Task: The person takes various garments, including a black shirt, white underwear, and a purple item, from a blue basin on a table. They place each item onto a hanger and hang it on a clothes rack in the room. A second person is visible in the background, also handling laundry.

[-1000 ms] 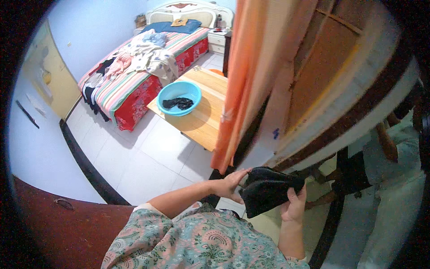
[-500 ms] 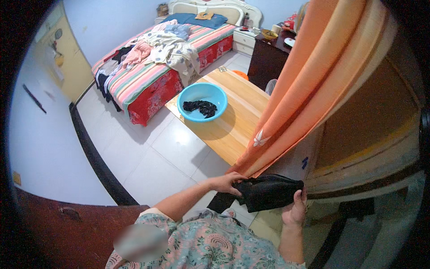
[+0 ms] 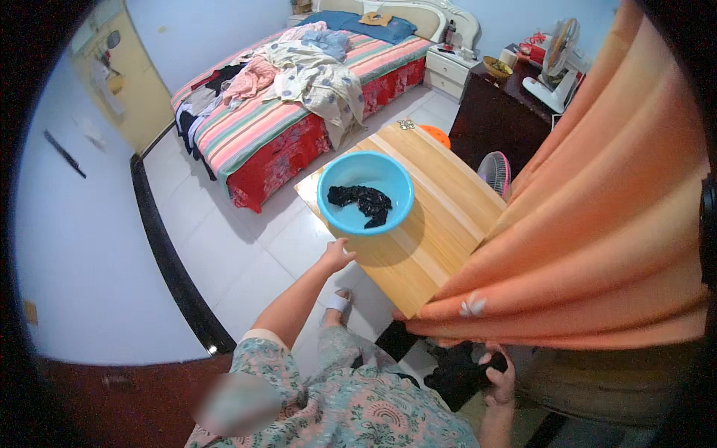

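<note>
A light-blue plastic basin (image 3: pixel 405 210) stands on the wooden table (image 3: pixel 448 224), with a crumpled black cloth (image 3: pixel 366 201) inside it. My left hand (image 3: pixel 339 256) reaches forward, just short of the table's left edge and below the basin; it holds nothing, thumb and fingers a little apart. Low at the right, my right hand (image 3: pixel 500 379) grips a bunched black garment (image 3: pixel 457 375) that hangs beside my body. What kind of garment it is I cannot make out.
An orange curtain (image 3: pixel 597 246) falls over the table's right side. A striped bed (image 3: pixel 216 138) with heaped clothes (image 3: pixel 314 82) stands beyond. A pink-rimmed fan (image 3: pixel 494 172) and a dark cabinet (image 3: pixel 489 119) are behind the table. White floor tiles (image 3: pixel 246 246) lie to the left.
My left hand has let go of the black garment and moved forward toward the table. The right hand, still holding it, has dropped lower. The view has shifted closer to the table.
</note>
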`<state>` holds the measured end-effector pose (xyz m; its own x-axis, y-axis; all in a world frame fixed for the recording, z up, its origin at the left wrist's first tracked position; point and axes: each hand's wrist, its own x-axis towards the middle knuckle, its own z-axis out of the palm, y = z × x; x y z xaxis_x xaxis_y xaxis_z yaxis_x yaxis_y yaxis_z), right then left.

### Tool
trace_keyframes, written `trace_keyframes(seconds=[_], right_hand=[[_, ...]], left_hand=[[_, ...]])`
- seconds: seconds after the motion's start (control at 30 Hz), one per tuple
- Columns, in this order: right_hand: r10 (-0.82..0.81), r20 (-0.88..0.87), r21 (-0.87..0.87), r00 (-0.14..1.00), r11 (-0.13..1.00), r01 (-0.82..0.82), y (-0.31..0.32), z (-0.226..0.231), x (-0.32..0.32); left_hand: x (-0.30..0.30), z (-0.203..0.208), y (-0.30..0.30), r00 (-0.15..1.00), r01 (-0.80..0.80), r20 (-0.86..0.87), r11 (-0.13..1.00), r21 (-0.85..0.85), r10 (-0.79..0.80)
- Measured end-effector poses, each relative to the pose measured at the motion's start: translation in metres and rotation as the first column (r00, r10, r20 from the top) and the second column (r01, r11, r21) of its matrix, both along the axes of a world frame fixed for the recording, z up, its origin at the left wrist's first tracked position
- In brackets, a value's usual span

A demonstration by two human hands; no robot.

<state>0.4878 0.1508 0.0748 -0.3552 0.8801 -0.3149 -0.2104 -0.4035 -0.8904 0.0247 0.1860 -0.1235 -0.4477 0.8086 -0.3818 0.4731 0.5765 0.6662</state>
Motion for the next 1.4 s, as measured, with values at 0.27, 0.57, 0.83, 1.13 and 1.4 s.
trace_keyframes(seconds=[0.27, 0.57, 0.83, 1.13, 1.4], right_hand=[[-0.134, 0.341, -0.124, 0.931, 0.975, 0.185, 0.030, 0.007, -0.081], [-0.241, 0.345, 0.035, 0.907, 0.969, 0.244, 0.057, 0.014, -0.162], [-0.477, 0.253, -0.091, 0.842, 0.855, 0.511, 0.084, 0.017, -0.213], [-0.557, -0.078, -0.048, 0.827, 0.831, 0.555, 0.091, 0.009, -0.213], [-0.309, -0.204, -0.144, 0.929, 0.948, 0.283, 0.145, 0.000, -0.267]], left_hand=[[-0.111, -0.085, 0.140, 0.969, -0.129, -0.227, 0.984, -0.119, 0.099], [-0.082, -0.096, 0.248, 0.976, 0.044, -0.192, 0.963, -0.266, -0.098], [-0.076, -0.131, 0.252, 0.753, 0.568, -0.312, 0.812, -0.135, -0.579], [-0.124, -0.072, 0.231, 0.360, -0.280, 0.915, 0.957, -0.081, 0.183], [-0.139, 0.025, 0.233, 0.176, -0.377, 0.969, 0.921, -0.099, 0.176]])
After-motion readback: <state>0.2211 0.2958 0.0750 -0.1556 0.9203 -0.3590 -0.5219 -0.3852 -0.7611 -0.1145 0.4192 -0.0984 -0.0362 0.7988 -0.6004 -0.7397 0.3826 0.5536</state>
